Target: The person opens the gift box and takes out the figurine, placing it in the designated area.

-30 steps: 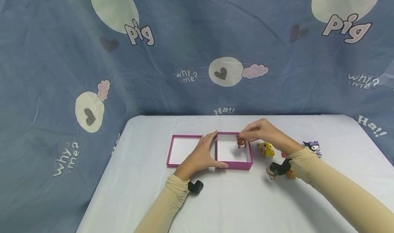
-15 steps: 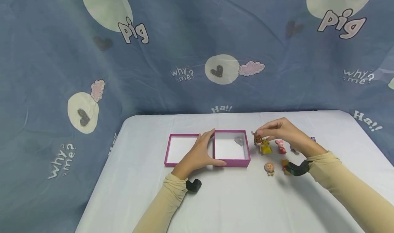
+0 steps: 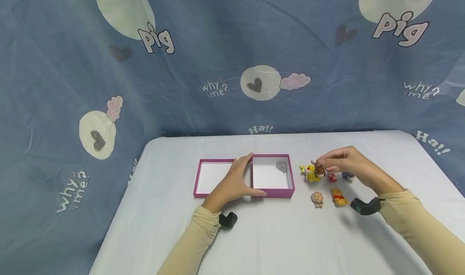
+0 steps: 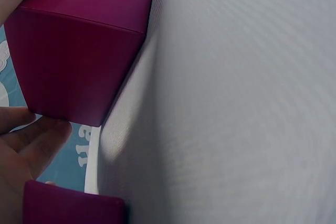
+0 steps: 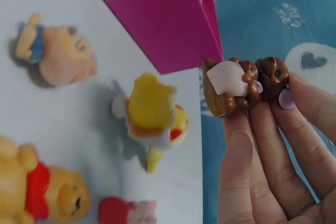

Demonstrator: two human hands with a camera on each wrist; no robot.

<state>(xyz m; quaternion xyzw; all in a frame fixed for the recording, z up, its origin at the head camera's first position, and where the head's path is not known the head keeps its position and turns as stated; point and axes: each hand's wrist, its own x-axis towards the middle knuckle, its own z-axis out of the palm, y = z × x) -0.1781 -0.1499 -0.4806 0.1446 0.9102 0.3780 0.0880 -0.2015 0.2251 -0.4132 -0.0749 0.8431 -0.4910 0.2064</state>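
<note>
My left hand grips the open magenta box, its thumb on the near side and fingers at the far side. In the left wrist view the hand spans the box's plain side wall. A small greyish lump lies inside the box. My right hand pinches a brown animal figurine by its head. In the right wrist view this brown figurine has a pale belly and is held above the table. Behind it in the head view stands a yellow figurine.
A shallow magenta-rimmed tray lies left of the box, partly behind my left hand. Right of the box are a lion-like figurine, a yellow bear in a red shirt, a pink-and-red figurine and a bluish one.
My right hand has moved right with the brown figurine, from over the box to above the other figurines. The greyish lump in the box has come into view. My left hand keeps its grip.
</note>
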